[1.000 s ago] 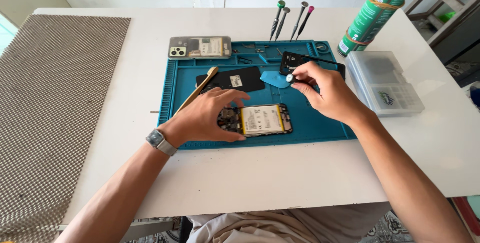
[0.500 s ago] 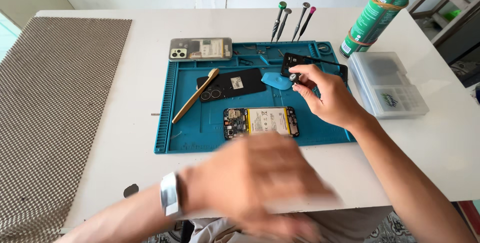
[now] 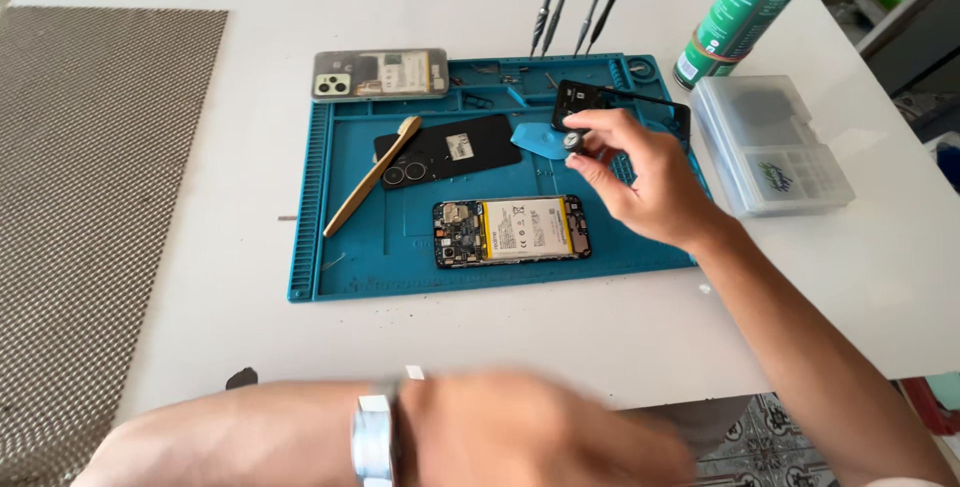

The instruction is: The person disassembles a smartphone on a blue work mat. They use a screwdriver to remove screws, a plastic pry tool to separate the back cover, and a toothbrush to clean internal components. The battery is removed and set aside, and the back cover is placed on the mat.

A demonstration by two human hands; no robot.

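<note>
I am watching the right hand (image 3: 640,182) pinching a small dark round part (image 3: 573,142) between thumb and fingertips, at about two o'clock over the blue work mat (image 3: 350,257). The part is too small for me to tell what it is, and the fingers are covering most of it. Just behind it a black frame piece (image 3: 585,97) is lying on the mat, its right end partly hidden by that hand. A blue triangular pick (image 3: 535,139) is lying just beside the part, at nine o'clock of it.

The left hand (image 3: 540,437) is blurring along the bottom edge, off the mat and over the tabletop (image 3: 200,347) rim; I cannot tell whether it is wide or closed, or holding anything. A watch (image 3: 372,437) is showing at its wrist.

At the mat's centre the opened phone (image 3: 512,231) is lying with battery exposed. The green can (image 3: 745,7) at one o'clock is cut off at the top.
</note>
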